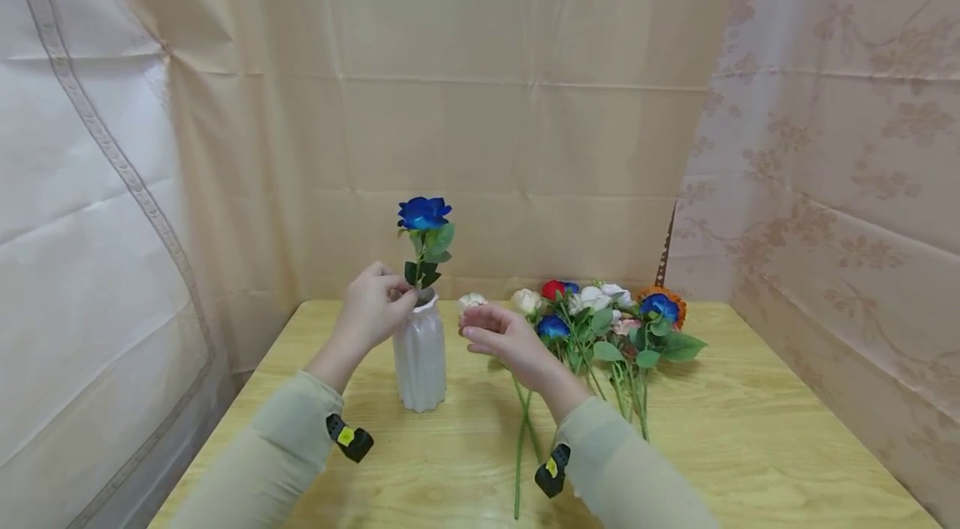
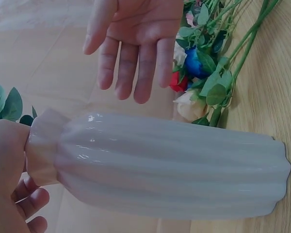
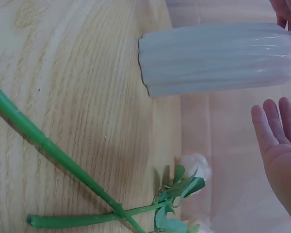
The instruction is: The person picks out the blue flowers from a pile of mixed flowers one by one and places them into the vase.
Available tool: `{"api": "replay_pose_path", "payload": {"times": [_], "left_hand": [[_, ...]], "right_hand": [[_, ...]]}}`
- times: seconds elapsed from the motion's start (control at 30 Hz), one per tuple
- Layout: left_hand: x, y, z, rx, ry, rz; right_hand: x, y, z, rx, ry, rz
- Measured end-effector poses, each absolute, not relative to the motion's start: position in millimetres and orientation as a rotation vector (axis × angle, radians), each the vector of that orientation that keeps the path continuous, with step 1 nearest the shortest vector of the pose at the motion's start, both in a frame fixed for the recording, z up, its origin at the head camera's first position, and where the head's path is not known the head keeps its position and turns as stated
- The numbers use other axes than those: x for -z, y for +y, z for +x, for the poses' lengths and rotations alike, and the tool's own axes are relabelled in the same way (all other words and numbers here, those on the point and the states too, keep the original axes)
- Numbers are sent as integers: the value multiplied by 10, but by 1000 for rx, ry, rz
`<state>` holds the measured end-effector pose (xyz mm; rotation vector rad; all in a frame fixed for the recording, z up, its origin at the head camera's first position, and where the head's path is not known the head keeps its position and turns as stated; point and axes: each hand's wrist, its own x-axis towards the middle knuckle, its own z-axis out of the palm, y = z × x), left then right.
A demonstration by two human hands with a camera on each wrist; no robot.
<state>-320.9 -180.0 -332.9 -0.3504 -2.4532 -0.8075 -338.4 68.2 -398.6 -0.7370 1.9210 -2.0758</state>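
A blue rose with green leaves stands upright in a white ribbed vase. At the vase's mouth my left hand pinches the rose's stem between thumb and fingers. The left wrist view has that hand beside the vase neck, the stem grip itself hidden. My right hand is held in the air to the right of the vase, apart from it. Its fingers are extended and hold nothing, as the right wrist view of the hand also shows.
To the right on the wooden table lies a pile of artificial flowers: a red rose, a blue rose, an orange bloom and several pale ones. Green stems point toward the front edge. A beige curtain hangs behind.
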Motion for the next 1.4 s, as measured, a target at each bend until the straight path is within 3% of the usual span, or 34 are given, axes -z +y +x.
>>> {"api": "replay_pose_path", "payload": {"times": [0.43,0.93,1.4], "left_hand": [[3321,-1921,-3186,936,-2426,-377],[3263,-2025,-3075,998,-2341,-349],[3495,-2012,-2995,1206,-2375,-267]], "right_hand": [[3844,693,-3332,2099,1889,-731],[3532,878,-3268,2086,1957,-943],[3598,1129,-3154,1925,2124,-958]]}}
